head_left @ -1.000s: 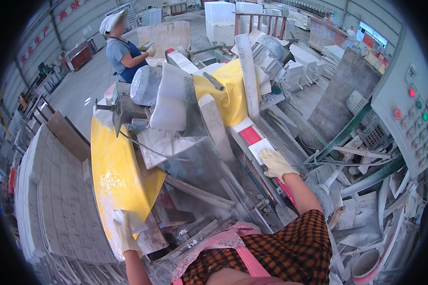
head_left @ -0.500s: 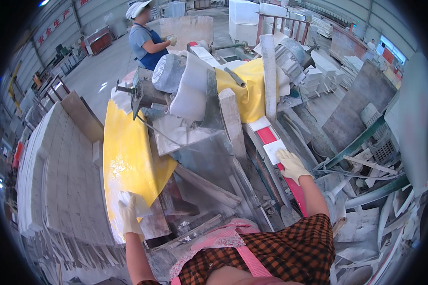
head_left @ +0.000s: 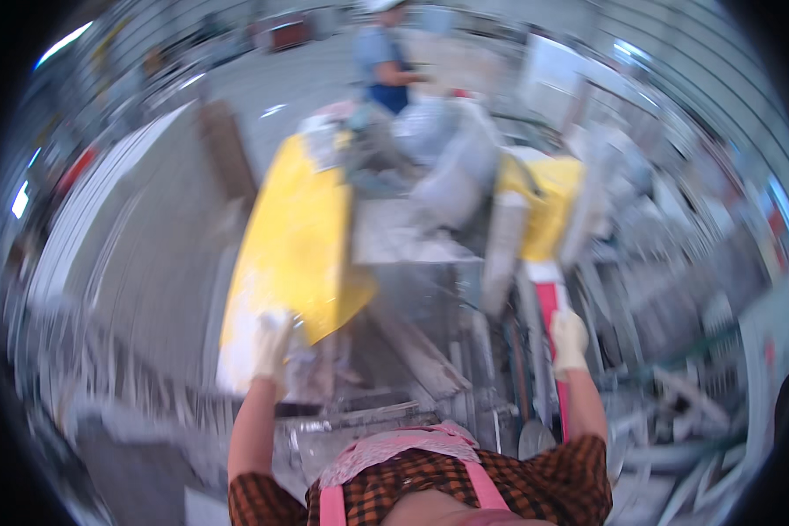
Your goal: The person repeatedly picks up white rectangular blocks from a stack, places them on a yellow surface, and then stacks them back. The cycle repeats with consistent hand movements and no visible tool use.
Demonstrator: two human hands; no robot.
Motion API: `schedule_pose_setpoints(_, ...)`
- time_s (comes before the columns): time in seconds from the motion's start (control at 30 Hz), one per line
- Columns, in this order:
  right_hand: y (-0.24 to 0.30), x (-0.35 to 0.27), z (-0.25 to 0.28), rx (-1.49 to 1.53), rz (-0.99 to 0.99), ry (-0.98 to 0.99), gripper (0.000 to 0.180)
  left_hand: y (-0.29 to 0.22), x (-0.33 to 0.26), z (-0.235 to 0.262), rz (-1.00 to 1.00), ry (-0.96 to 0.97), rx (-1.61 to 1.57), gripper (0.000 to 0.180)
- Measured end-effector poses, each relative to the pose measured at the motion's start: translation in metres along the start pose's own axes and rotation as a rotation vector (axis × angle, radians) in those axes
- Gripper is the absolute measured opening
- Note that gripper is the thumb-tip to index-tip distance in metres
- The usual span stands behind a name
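The left hand (head_left: 273, 344), in a pale glove, was at the lower part of the yellow sheet (head_left: 291, 232), which sloped down on the person's left, its lower end streaked white. A whitish patch showed at that hand's fingertips, too blurred to tell as glove or held piece, and whether the fingers were closed could not be told. The right hand (head_left: 570, 340), gloved likewise, was over the right edge of the narrow red strip (head_left: 548, 305), which ran on below the wrist; blur hid whether its fingers gripped anything or lay open. A white piece (head_left: 543, 272) lay at the strip's far end, just below a yellow cover (head_left: 554, 206), with a pale post (head_left: 503, 250) to its left. Between the hands, a worn beam (head_left: 416, 349) slanted down to the right. Left of the sheet stood a long grey stack (head_left: 162, 228), with a brown board (head_left: 226, 147) upright near its far end. Beyond the machinery (head_left: 425, 131) stood a co-worker (head_left: 384, 63) in blue.
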State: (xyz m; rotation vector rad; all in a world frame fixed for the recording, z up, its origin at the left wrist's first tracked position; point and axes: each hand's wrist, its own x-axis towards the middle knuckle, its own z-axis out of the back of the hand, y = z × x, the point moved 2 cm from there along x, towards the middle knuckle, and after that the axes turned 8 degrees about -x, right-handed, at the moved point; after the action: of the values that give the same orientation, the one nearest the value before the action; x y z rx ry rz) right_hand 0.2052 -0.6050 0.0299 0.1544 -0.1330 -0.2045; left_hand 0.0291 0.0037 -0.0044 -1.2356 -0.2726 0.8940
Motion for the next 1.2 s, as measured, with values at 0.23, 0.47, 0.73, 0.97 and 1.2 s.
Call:
schedule_pose_setpoints(0.23, 0.221, -0.097, -0.019, 1.262, 0.299, 0.375, 0.048, -0.018, -0.041, 0.000, -0.203, 0.021, 0.058, 0.087)
schedule_pose_setpoints(0.47, 0.399, -0.209, -0.105, 1.058, 0.602, 0.309, 0.047, -0.025, -0.030, -0.005, -0.127, -0.071, 0.084, 0.087)
schedule_pose_setpoints(0.73, 0.408, -0.218, -0.107, 1.266, 0.778, 1.049, 0.055, -0.021, -0.020, -0.008, -0.103, -0.066, 0.029, 0.085)
schedule_pose_setpoints(0.97, 0.403, -0.206, -0.108, 1.122, 1.005, 0.971, 0.101, -0.025, -0.020, -0.011, -0.096, -0.066, 0.067, 0.085)
schedule_pose_setpoints(1.2, 0.433, -0.165, -0.075, 0.794, 1.191, 0.871, 0.135, -0.032, -0.029, 0.001, -0.094, -0.013, 0.113, 0.097)
